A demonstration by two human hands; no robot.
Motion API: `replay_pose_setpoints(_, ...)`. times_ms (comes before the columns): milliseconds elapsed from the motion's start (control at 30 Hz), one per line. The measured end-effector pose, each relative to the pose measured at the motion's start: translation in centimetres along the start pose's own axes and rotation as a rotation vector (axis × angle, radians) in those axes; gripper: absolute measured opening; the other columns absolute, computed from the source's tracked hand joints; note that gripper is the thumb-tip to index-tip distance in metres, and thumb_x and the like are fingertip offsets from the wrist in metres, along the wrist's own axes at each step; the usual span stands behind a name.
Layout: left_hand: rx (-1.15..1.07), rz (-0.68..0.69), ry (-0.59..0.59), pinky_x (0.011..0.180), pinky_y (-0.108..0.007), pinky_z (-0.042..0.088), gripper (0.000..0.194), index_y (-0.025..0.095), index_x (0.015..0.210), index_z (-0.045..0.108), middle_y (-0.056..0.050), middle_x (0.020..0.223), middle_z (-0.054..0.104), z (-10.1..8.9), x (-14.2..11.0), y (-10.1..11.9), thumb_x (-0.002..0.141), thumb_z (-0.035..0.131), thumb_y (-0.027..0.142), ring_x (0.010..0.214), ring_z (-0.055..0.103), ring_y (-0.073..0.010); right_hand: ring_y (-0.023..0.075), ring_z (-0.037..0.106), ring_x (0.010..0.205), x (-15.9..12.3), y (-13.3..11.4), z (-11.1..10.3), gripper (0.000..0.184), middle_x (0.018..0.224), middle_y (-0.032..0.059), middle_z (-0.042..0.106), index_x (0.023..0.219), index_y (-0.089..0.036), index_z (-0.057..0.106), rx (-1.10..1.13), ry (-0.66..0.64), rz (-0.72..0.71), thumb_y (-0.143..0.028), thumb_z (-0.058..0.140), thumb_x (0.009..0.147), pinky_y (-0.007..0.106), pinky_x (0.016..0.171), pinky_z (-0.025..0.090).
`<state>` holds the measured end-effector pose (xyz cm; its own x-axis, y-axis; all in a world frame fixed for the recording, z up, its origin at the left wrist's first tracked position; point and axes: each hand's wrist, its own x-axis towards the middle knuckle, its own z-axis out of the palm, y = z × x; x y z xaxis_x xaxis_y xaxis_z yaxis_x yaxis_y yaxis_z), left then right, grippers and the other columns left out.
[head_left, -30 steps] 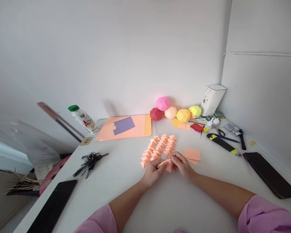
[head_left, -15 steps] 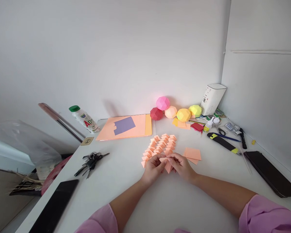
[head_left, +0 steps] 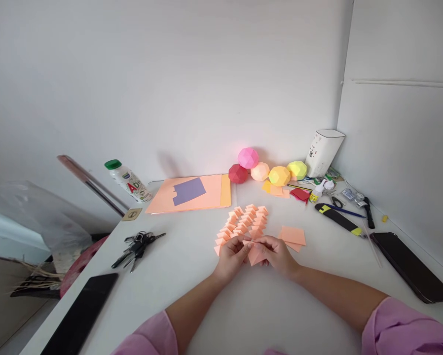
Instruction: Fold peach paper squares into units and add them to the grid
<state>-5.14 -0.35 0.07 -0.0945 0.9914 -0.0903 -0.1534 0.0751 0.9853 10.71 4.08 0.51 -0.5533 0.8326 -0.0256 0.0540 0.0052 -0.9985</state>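
Observation:
Between my hands is a small peach piece of paper [head_left: 255, 255], partly folded, with one corner pointing down toward me. My left hand [head_left: 232, 257] pinches its left side, and my right hand [head_left: 278, 254] pinches the right side; the far fingers are partly hidden behind it. Just beyond my hands stand several rows of folded peach paper units [head_left: 242, 220], the nearest of them partly covered by my fingers. Right of my right hand lie flat peach paper squares [head_left: 293, 235], overlapping each other.
Faceted paper balls [head_left: 279, 176] line the wall. Peach sheets [head_left: 166, 195] carry a purple piece [head_left: 189, 191] at back left, beside a bottle [head_left: 129, 181]. Keys [head_left: 139, 246] and a black slab [head_left: 81, 313] lie left; a utility knife [head_left: 338, 218] and black case [head_left: 412, 266] lie right.
The paper in my hands has turned a little, and its lower corner has shifted left and shows a broader face. Both hands keep their pinch in nearly the same place.

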Motion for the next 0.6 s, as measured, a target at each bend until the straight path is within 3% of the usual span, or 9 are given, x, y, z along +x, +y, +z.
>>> replay_pose_setpoints(600,-0.026,0.013,-0.001,0.045,-0.021,0.040,0.032,0.016,0.077,0.057,0.004,0.065,0.052,0.08,-0.01,0.00,0.071,0.066,0.046,0.046,0.046,-0.0060,0.0093,0.048,0.045,-0.16,-0.57,0.12,0.029,0.061,-0.0024,0.049,0.080,-0.017,0.064,-0.056,0.006,0.002,-0.045,0.055,0.082,0.023,0.042,0.042)
